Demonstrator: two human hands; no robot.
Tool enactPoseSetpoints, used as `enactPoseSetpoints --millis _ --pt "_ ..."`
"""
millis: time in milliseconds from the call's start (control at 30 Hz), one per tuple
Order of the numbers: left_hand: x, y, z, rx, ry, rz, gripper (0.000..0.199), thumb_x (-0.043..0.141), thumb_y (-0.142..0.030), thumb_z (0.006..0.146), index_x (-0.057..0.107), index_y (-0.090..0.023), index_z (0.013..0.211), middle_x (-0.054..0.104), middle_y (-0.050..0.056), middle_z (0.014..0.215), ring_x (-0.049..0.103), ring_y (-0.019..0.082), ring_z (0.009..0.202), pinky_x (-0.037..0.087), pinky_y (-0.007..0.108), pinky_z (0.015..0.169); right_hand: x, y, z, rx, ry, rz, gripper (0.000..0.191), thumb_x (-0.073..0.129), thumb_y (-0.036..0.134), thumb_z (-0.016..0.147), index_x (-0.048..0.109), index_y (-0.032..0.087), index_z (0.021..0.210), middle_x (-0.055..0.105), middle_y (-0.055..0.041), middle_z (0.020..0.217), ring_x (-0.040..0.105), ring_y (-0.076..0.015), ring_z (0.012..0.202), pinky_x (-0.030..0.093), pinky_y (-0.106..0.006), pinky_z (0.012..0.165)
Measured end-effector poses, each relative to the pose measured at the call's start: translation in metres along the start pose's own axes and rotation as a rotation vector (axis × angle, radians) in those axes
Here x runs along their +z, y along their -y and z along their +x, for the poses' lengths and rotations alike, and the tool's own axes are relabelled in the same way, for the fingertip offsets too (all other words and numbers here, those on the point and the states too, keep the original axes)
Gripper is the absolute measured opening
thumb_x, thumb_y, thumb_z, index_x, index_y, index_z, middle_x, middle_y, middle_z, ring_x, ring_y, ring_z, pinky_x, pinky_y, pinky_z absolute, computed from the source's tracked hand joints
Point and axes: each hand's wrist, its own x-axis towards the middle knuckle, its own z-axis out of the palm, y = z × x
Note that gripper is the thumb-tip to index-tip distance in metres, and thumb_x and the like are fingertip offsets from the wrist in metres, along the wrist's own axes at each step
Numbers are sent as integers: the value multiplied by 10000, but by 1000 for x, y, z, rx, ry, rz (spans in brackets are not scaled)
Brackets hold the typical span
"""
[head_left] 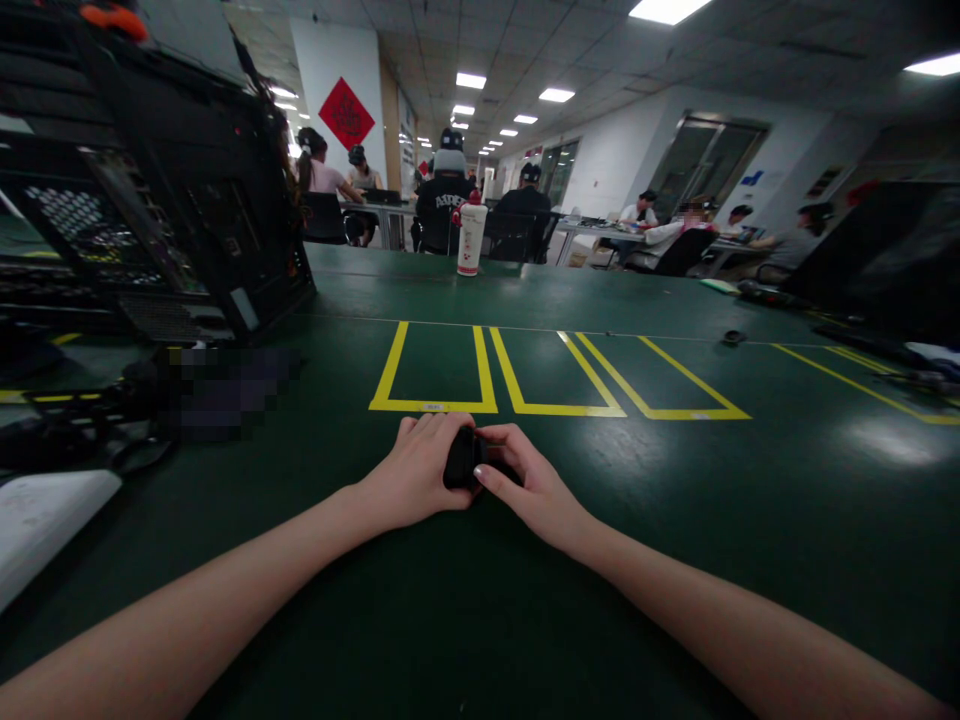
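"Where is the black object (460, 462) held?"

"At the green table (480, 600), near the yellow tape (465, 407); it is clasped by the left hand (420, 468), its side apparently pinched by the right hand (536, 492)."

"The step?"

"Two-handed handling, seemingly; next, steady fingers are likely required."
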Motion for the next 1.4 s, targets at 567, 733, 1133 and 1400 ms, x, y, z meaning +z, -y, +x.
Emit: enactPoseSetpoints --millis 567,733,1133,1400 --pt "0 0 0 2 3 9 512 628 -327 680 384 -219 1118 494 63 1118 460 254 1033 328 427 864 1 -2 1 -15 -13 7 311 505 223 807 419 225 1106 495 -51 1106 491 -180 1048 389 -401 939" --pt "-1 -1 0 2 -1 10 510 635 -316 671 388 -221 1107 499 56 1104 467 253 1024 336 423 856 0 -2 0 -23 -7 21 294 543 215 782 431 221 1054 515 -41 1053 510 -178 1014 419 -393 904" --pt "1 1 0 2 -3 6 513 629 -331 676 390 -227 1117 495 62 1121 461 265 1041 330 432 859 0 0 -1 -17 -23 14 324 519 225 799 415 234 1105 487 -46 1111 492 -181 1043 414 -395 920" --pt "0 0 1 -3 0 21 519 630 -329 669 384 -224 1113 500 57 1108 466 260 1032 333 428 860 0 -2 -1 -29 -20 11 292 539 184 777 427 228 1043 512 -32 1031 520 -171 991 428 -380 889"
